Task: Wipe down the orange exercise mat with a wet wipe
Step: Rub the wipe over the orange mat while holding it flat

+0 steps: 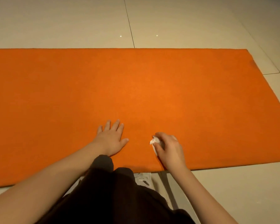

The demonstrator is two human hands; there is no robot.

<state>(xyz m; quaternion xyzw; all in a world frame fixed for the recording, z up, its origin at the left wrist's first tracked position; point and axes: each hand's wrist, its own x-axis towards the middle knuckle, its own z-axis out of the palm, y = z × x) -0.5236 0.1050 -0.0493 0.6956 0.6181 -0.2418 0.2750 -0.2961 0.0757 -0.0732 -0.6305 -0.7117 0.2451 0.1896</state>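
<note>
The orange exercise mat lies flat on the tiled floor and spans the view from the left edge to the right. My left hand rests palm down on the mat near its front edge, fingers spread and straight. To its right, my right hand grips a crumpled white wet wipe and holds it against the mat. Most of the wipe is hidden under the fingers.
Pale glossy floor tiles surround the mat. My dark-clothed knees sit at the mat's front edge, one overlapping it. A white shoe shows just below that edge.
</note>
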